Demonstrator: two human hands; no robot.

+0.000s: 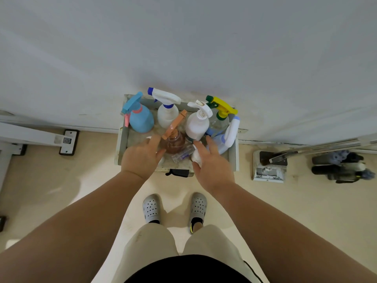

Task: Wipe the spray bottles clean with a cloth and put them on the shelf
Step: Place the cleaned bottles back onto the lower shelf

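Several spray bottles stand on the grey shelf top against the wall: a blue bottle, a white bottle with a blue nozzle, a white pump bottle, a clear bottle with a yellow trigger, a white-and-blue bottle that leans, and a brown bottle with an orange trigger. A small clear bottle lies on its side. My left hand has spread fingers, its thumb at the brown bottle. My right hand covers a white object, partly hidden.
A white dustpan with a brush stands on the floor to the right, with dark mop heads further right. A white furniture leg is at the left. My grey clogs stand on the beige floor below the shelf.
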